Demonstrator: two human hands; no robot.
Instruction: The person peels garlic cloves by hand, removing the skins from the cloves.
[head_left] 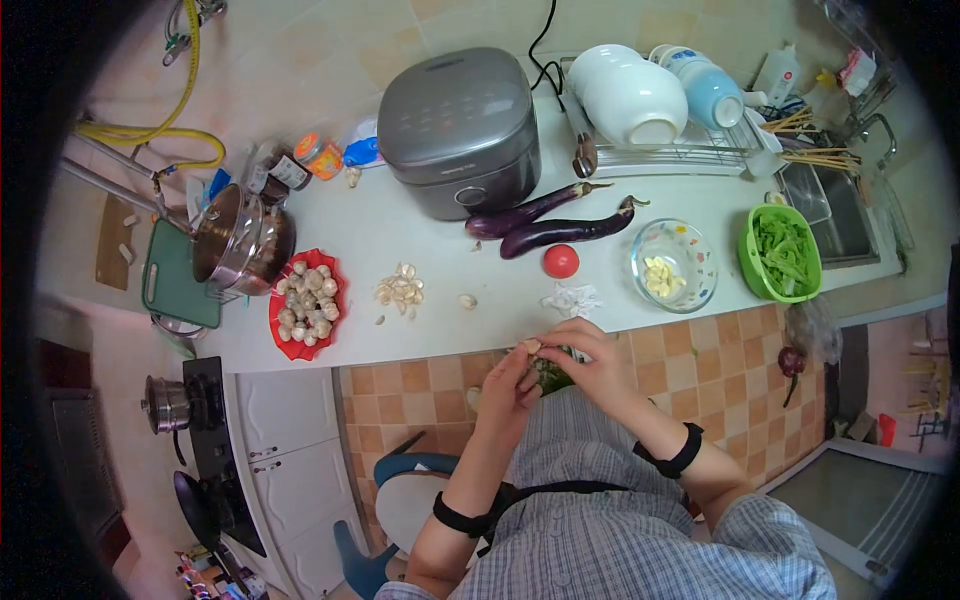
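White desk (440, 300) carries loose garlic cloves (399, 289); below its edge, left hand (508, 388) and right hand (583, 355) pinch one garlic clove (532, 346) between their fingertips.

1. I stand at a white surface (400, 225) that runs along a wall of cream tiles (300, 60).
2. Under me the floor (690, 350) is a checker of orange and beige tiles.
3. White cabinet doors (285, 410) sit at my left, beside a black stove (205, 440).
4. A steel sink (845, 215) lies at the right end.
5. Soft, even light fills the room.
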